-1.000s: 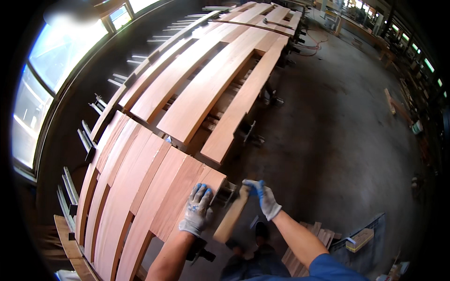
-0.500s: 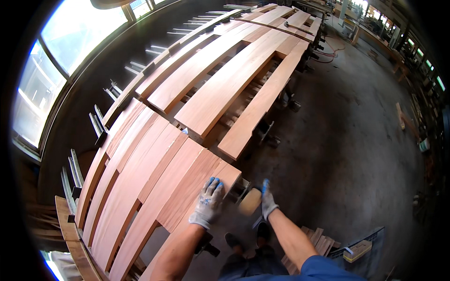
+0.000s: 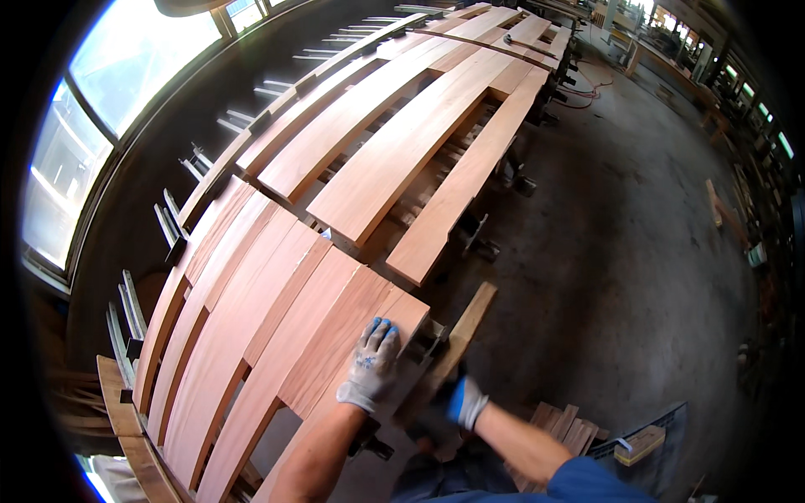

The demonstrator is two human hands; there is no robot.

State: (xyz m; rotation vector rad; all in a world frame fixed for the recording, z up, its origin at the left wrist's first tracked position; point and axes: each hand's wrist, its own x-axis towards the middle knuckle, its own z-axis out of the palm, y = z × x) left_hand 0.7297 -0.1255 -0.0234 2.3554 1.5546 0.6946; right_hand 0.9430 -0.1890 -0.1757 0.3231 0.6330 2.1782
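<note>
My left hand, in a grey glove with blue fingertips, lies flat with fingers extended on the near right end of a panel of pinkish wooden boards. A long tan wooden bar slants beside the panel's right end, its lower part blurred. My right hand, gloved likewise, is just right of that lower part and looks closed round the bar. Motion blur hides exactly where its fingers grip. A metal clamp shows at the panel's edge, between it and the bar.
Further boards with gaps between them stretch away on the long rack. Metal bars stick out along its left side. Wood offcuts and a crate holding a wooden block are at lower right. A red hose lies farther back.
My right hand has moved down and slightly left. The wooden bar has swung from a short, end-on look to its long side showing, slanting up and right. My left hand has stayed on the panel.
</note>
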